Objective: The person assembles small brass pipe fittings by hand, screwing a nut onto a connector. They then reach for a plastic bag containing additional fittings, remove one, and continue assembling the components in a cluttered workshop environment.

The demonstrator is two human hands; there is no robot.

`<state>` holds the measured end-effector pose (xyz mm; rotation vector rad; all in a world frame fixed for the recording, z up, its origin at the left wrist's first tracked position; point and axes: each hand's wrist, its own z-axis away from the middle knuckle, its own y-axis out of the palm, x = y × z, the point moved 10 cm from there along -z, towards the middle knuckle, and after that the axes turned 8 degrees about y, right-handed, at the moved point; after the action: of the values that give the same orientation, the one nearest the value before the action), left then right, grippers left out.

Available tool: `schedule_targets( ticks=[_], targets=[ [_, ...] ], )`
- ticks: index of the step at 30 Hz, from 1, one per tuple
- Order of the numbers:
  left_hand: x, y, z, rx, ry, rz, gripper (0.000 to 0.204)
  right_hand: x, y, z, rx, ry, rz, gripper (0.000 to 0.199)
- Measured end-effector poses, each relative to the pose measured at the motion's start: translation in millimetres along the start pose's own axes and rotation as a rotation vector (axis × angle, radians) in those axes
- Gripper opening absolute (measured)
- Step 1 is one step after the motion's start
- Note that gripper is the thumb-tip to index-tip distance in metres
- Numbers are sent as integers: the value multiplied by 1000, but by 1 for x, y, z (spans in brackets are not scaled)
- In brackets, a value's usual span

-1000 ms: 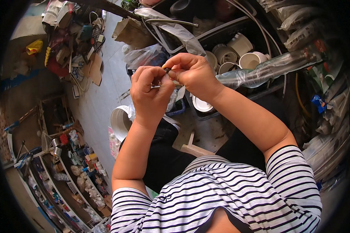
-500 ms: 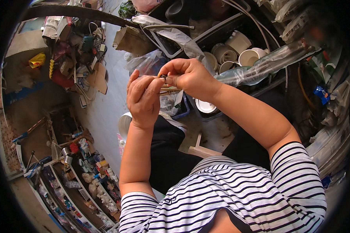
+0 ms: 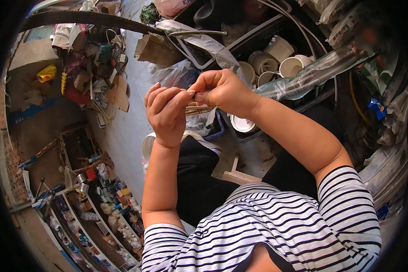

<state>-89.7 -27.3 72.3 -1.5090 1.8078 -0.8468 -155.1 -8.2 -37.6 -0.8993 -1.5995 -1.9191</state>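
Observation:
My left hand (image 3: 167,112) and my right hand (image 3: 229,94) meet in front of me, fingertips touching. The thumb and fingers of each are pinched together around something tiny, almost wholly covered by the fingertips; I cannot make out its kind. The left hand's other fingers are loosely bent. Just under the hands, several thin tan rods (image 3: 198,109) stick out over a blue-rimmed container (image 3: 218,127) with clear plastic bags in it.
A dark crate (image 3: 254,34) holds white pipe-like fittings (image 3: 291,66). Long clear plastic wrapping (image 3: 313,81) lies across it. Near my knees are a white round lid (image 3: 242,123) and a wooden frame piece (image 3: 238,177). Crowded shelves (image 3: 95,213) stand at the left.
The small dark piece that showed between my fingertips is now mostly covered by them. Both hands stay together in nearly the same place; the whole view has shifted slightly.

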Motion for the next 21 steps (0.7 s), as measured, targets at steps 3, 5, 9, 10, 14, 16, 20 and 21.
schedule_targets(
  ticks=[3, 5, 9, 10, 14, 16, 20, 21],
  targets=[
    [10, 5, 0, 58, -73, 33, 15, -3, -1, -2, -12, 12, 13, 10],
    [15, 8, 0, 72, -111, 81, 15, -6, 0, -3, -15, -13, 30, 15],
    [19, 13, 2, 150, -157, 164, 14, -4, -1, -3, -16, -69, 18, 25],
    [20, 14, 3, 159, -171, 188, 14, -4, -1, -5, -5, -100, 32, 28],
    [21, 20, 6, 215, -203, 264, 15, 3, 4, -2, 23, -170, 54, 31],
    [24, 20, 9, 204, -220, 294, 15, 4, 5, -2, 26, -183, 72, 31],
    [32, 24, 19, 192, -322, 391, 14, 4, 8, -2, 67, -164, 50, 31],
    [29, 24, 17, 222, -288, 362, 16, 5, 9, -2, 86, -148, 35, 31]
  ],
)
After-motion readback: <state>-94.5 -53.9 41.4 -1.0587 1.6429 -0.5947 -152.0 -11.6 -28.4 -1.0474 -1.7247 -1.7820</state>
